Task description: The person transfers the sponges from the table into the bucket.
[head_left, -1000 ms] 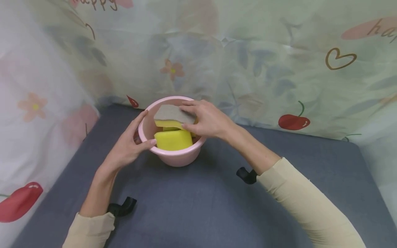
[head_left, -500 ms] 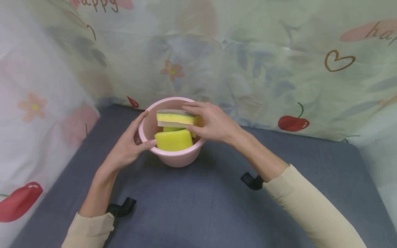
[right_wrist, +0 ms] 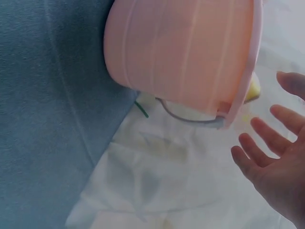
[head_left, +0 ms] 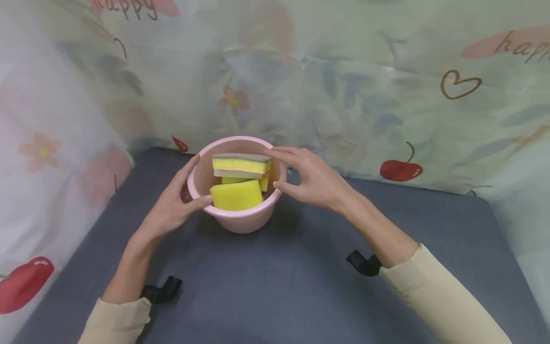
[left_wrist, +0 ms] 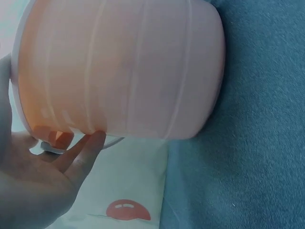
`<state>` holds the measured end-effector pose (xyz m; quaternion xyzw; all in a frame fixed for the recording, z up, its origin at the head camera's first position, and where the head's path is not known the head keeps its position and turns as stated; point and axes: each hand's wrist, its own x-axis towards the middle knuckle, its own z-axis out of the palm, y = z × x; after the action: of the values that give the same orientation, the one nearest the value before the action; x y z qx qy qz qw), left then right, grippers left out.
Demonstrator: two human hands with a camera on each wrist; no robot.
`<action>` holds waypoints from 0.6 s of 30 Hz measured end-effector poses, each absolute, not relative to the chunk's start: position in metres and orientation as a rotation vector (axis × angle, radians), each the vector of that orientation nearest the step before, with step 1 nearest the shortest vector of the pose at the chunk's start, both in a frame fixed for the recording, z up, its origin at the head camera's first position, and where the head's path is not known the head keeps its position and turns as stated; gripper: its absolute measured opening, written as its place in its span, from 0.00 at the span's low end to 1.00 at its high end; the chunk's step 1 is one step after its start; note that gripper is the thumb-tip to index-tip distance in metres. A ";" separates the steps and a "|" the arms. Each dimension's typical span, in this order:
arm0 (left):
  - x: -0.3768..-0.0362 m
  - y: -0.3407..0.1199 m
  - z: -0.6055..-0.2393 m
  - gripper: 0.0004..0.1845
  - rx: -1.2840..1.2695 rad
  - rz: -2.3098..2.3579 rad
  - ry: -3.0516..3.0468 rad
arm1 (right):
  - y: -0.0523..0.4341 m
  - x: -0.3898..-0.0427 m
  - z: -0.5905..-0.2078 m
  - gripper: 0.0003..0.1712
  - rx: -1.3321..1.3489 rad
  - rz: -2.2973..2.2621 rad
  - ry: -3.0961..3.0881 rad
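A pink bucket (head_left: 240, 222) stands on the blue-grey table, holding several sponges. A yellow sponge with a grey top (head_left: 242, 164) lies flat across the others, and a plain yellow one (head_left: 236, 195) leans at the front. My left hand (head_left: 198, 180) rests against the bucket's left wall with straight fingers, thumb at the rim. In the left wrist view the fingers (left_wrist: 81, 155) lie flat on the bucket (left_wrist: 119, 71). My right hand (head_left: 279, 170) hovers just right of the rim, fingers spread and holding nothing. In the right wrist view it (right_wrist: 279, 162) is apart from the bucket (right_wrist: 181, 52).
A curtain (head_left: 343, 71) printed with flowers and cherries hangs close behind the bucket and along the left side. The blue-grey tabletop (head_left: 266, 286) stretches toward me and to the right. A thin grey handle (right_wrist: 190, 114) hangs from the bucket's rim.
My right hand has let go of the grey-topped sponge, which now lies flat on the others, and has drawn back to the right with fingers spread. The left hand has stayed in place.
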<state>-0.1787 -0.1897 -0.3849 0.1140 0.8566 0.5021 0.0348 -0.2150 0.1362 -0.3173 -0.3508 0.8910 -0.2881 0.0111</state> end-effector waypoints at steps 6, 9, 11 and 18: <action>-0.177 -0.194 -0.388 0.56 0.443 1.522 2.741 | 0.152 -0.204 -0.323 0.38 -1.067 -0.879 2.830; -0.176 -0.196 -0.391 0.55 0.471 1.511 2.767 | 0.159 -0.199 -0.327 0.38 -1.019 -0.864 2.843; -0.175 -0.196 -0.393 0.55 0.481 1.523 2.759 | 0.164 -0.195 -0.330 0.38 -0.991 -0.850 2.851; -0.174 -0.203 -0.400 0.59 0.488 1.446 2.785 | 0.185 -0.178 -0.345 0.38 -0.947 -0.843 2.881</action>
<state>-0.1736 -0.2034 -0.3999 0.1537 0.8768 0.4552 -0.0173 -0.1778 0.1853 -0.3447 -0.3008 0.9153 -0.2678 -0.0028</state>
